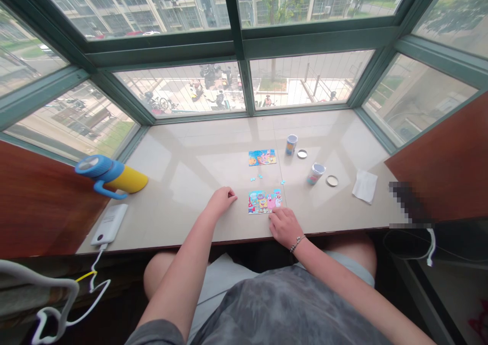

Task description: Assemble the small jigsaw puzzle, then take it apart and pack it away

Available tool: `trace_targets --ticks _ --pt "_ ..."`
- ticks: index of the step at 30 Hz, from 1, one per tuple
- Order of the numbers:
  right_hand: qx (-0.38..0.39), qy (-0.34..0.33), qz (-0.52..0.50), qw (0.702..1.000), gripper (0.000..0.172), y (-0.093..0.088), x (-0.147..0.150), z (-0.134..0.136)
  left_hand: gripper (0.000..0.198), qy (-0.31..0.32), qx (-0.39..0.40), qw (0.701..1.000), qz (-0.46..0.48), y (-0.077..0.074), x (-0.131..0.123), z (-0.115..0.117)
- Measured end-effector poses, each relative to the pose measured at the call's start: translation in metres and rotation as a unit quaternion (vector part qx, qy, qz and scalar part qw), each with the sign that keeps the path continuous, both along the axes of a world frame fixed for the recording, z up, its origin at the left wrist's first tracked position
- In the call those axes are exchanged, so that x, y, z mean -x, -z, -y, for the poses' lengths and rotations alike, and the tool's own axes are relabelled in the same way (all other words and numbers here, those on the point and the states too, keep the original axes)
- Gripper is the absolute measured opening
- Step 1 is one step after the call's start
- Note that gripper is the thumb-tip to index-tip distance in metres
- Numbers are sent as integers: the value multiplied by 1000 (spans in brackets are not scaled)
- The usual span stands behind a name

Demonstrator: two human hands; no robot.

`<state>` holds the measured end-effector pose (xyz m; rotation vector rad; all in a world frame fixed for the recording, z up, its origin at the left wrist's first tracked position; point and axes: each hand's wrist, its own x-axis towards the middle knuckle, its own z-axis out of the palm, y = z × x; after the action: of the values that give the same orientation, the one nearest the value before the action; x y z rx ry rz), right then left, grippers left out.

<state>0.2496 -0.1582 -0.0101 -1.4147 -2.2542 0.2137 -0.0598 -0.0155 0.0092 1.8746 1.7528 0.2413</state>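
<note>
A small cartoon jigsaw puzzle (263, 202), nearly a full rectangle with an uneven top edge, lies on the windowsill table. My right hand (285, 226) rests at its lower right corner, fingers curled and fingertips on its edge. To the left of the puzzle, apart from it, my left hand (222, 201) hovers low with thumb and fingers pinched together; whatever may be between them is too small to make out. Several loose blue puzzle pieces (260, 176) lie just beyond. Behind those sits a second cartoon jigsaw puzzle (262, 157), its picture in blue, pink and yellow.
Two small tins (292, 144) stand at the right, near two round lids (332, 181). A white tissue (365, 186) lies farther right. On the left are a yellow bottle (131, 177) with a blue top and a white power bank (110, 225) with a cable. Windows enclose the table (183, 156).
</note>
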Motion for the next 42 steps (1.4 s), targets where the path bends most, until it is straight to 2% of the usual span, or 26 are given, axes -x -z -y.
trace_targets --ticks 3,5,10,12,15,20,24,29,33,37,40,42 --pt "3 -2 -3 1000 17 -1 -1 0 15 -47 3 997 68 4 -4 6" --pt "4 -3 -4 1000 17 -2 -1 0 21 -88 24 985 150 8 -8 12" --pt "6 -1 -7 1000 17 -2 -1 0 40 -191 95 902 376 21 -26 31" --pt "6 -1 -7 1000 17 -1 0 1 42 -213 101 877 419 23 -33 39" --pt "4 0 -10 1000 18 1 0 1 41 -228 97 858 450 21 -42 47" --pt "0 3 -44 999 17 -1 -1 0 33 -231 98 845 473 10 -54 56" --pt "2 14 -116 993 17 -6 -4 -2 35 -221 95 838 489 5 -62 64" --pt "7 35 -205 978 16 -9 -10 -5 40 -198 92 849 481 3 -74 77" --pt "7 54 -233 971 18 -14 -14 -6 41 -177 83 861 470 0 -92 88" --pt "58 59 -243 967 25 -25 -13 -9 40 -148 79 863 477 -5 -114 99" --pt "122 60 -262 956 33 -31 -12 -15 40 -135 86 856 492 -9 -128 104" --pt "150 62 -274 948 32 -34 -12 -20 41 -133 94 848 504 -11 -135 105"
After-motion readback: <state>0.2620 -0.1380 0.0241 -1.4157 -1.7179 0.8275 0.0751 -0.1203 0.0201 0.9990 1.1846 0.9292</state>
